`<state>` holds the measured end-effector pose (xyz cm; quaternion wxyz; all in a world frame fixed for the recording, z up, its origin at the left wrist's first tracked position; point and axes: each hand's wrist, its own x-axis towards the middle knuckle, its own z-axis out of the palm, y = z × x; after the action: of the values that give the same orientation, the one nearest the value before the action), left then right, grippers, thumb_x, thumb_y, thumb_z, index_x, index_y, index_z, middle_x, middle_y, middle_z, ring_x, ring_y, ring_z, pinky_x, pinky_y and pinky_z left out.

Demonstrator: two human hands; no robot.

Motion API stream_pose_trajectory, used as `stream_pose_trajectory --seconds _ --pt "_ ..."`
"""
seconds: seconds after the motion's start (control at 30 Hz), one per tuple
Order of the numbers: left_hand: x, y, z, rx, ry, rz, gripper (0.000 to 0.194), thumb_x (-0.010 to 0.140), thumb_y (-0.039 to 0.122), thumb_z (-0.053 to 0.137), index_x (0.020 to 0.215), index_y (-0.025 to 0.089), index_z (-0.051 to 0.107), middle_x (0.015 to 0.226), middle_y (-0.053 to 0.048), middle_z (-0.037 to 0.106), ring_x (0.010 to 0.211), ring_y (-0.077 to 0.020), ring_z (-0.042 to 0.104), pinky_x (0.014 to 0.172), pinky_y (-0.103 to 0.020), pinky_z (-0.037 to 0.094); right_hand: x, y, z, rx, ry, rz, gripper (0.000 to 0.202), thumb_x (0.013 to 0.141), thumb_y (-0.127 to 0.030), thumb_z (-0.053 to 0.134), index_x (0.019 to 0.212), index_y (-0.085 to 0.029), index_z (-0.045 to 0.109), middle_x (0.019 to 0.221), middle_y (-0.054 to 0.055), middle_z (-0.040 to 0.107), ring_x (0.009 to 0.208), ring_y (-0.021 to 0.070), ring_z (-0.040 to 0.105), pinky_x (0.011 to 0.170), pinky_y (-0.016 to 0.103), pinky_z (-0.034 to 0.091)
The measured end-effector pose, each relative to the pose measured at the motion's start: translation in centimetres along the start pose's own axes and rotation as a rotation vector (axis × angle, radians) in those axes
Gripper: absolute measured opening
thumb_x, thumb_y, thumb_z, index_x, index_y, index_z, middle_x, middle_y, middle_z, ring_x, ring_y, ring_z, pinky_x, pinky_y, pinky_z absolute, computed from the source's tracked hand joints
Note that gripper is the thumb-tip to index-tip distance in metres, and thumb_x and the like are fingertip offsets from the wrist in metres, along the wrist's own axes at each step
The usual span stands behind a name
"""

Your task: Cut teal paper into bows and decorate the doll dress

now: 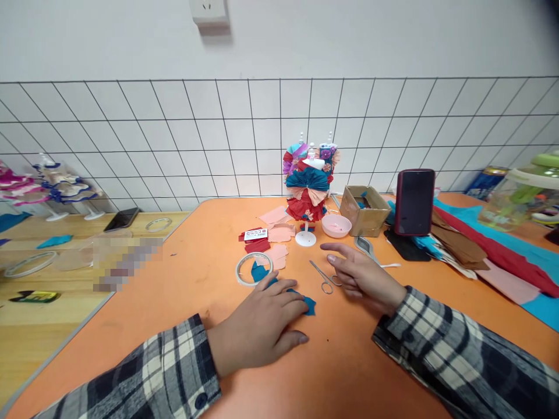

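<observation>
My left hand (266, 320) lies palm down with its fingers spread, resting on a strip of blue paper (310, 306) on the orange table. Just beyond its fingertips is a roll of clear tape (238, 273), ringed around another bit of blue paper. My right hand (364, 273) hovers above the table, index finger stretched out and the other fingers loosely curled, holding nothing visible. Small metal scissors (326, 286) lie beside its fingertips. Farther back stands a little dress figure (307, 189) of red, blue and pink pleated paper on a white round base.
Pink paper pieces (282, 233) and red ones (257, 245) lie left of the figure. Behind my right hand are a pink bowl (336, 226), a cardboard box (364, 212) and an upright phone (414, 203). Colored paper sheets (502, 244) cover the right side.
</observation>
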<state>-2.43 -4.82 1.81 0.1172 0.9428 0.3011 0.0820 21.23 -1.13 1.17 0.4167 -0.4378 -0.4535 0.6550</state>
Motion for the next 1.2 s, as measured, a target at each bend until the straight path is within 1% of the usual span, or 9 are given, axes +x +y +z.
stream_pose_trajectory --seconds 0.3,0.43,0.63,0.7,0.77,0.83,0.9,1.07,1.2 --pt "0.2 0.1 0.1 -0.043 0.006 -0.038 0.028 0.088 0.041 0.059 0.108 0.022 0.056 0.109 -0.005 0.065 0.116 -0.0264 0.050 0.105 -0.047 0.029 0.2 0.6 0.1 0.251 -0.002 0.099 0.033 0.093 -0.026 0.055 0.125 -0.019 0.051 0.060 -0.002 0.064 0.040 0.0073 0.057 0.036 0.012 0.043" --pt "0.2 0.1 0.2 -0.035 0.017 -0.033 0.025 0.087 0.042 0.059 0.100 0.021 0.057 0.112 -0.006 0.064 0.114 -0.0270 0.051 0.103 -0.047 0.031 0.4 0.6 0.2 0.334 0.038 0.081 0.024 0.092 -0.019 0.054 0.116 -0.017 0.057 0.094 0.008 0.073 0.072 0.0121 0.071 0.057 0.018 0.056" --pt "0.3 0.0 0.2 -0.046 0.045 -0.007 0.023 0.087 0.044 0.058 0.095 0.021 0.058 0.106 -0.007 0.065 0.111 -0.0279 0.052 0.099 -0.046 0.036 0.3 0.8 0.2 0.349 0.040 -0.026 0.020 0.090 -0.021 0.056 0.108 -0.016 0.063 0.125 0.011 0.064 0.107 0.0199 0.066 0.080 0.026 0.056" --pt "0.2 0.0 0.1 -0.053 0.047 -0.008 0.025 0.087 0.044 0.058 0.097 0.021 0.058 0.106 -0.007 0.065 0.110 -0.0277 0.053 0.100 -0.046 0.036 0.0 0.8 0.4 0.313 0.004 -0.051 0.027 0.090 -0.025 0.058 0.115 -0.018 0.062 0.116 0.011 0.069 0.101 0.0190 0.068 0.079 0.026 0.056" --pt "0.2 0.0 0.1 -0.059 0.044 -0.020 0.028 0.087 0.044 0.059 0.103 0.021 0.058 0.108 -0.007 0.064 0.110 -0.0277 0.053 0.100 -0.046 0.036 -0.3 0.8 0.6 0.249 -0.023 -0.046 0.037 0.092 -0.036 0.056 0.126 -0.020 0.056 0.083 0.007 0.075 0.071 0.0155 0.071 0.063 0.024 0.056" --pt "0.2 0.0 0.1 -0.062 0.044 -0.022 0.033 0.087 0.044 0.059 0.112 0.022 0.057 0.110 -0.008 0.063 0.111 -0.0279 0.052 0.101 -0.047 0.035 -0.4 0.8 0.7 0.200 -0.056 -0.032 0.047 0.092 -0.044 0.052 0.134 -0.022 0.050 0.053 -0.001 0.065 0.041 0.0116 0.059 0.045 0.020 0.050" --pt "0.2 0.0 0.1 -0.064 0.047 -0.007 0.036 0.087 0.044 0.058 0.116 0.023 0.056 0.112 -0.008 0.063 0.112 -0.0282 0.052 0.102 -0.047 0.034 -0.3 0.9 0.7 0.230 -0.085 -0.025 0.048 0.090 -0.042 0.057 0.133 -0.023 0.050 0.048 -0.004 0.061 0.035 0.0091 0.052 0.042 0.019 0.048" --pt "0.2 -0.1 0.1 -0.073 0.034 0.008 0.036 0.087 0.042 0.059 0.119 0.024 0.056 0.115 -0.007 0.063 0.113 -0.0275 0.051 0.102 -0.045 0.035 0.4 1.3 0.1 0.341 -0.014 -0.013 0.020 0.079 -0.021 0.071 0.098 -0.019 0.065 0.088 0.005 0.074 0.069 0.0109 0.069 0.063 0.021 0.056" --pt "0.2 -0.1 0.1 -0.085 0.022 0.001 0.038 0.087 0.041 0.060 0.120 0.024 0.055 0.115 -0.007 0.062 0.111 -0.0270 0.052 0.101 -0.045 0.035 0.5 1.5 0.0 0.303 0.002 -0.001 0.017 0.078 -0.019 0.070 0.095 -0.016 0.068 0.104 0.010 0.072 0.098 0.0172 0.068 0.083 0.027 0.054"
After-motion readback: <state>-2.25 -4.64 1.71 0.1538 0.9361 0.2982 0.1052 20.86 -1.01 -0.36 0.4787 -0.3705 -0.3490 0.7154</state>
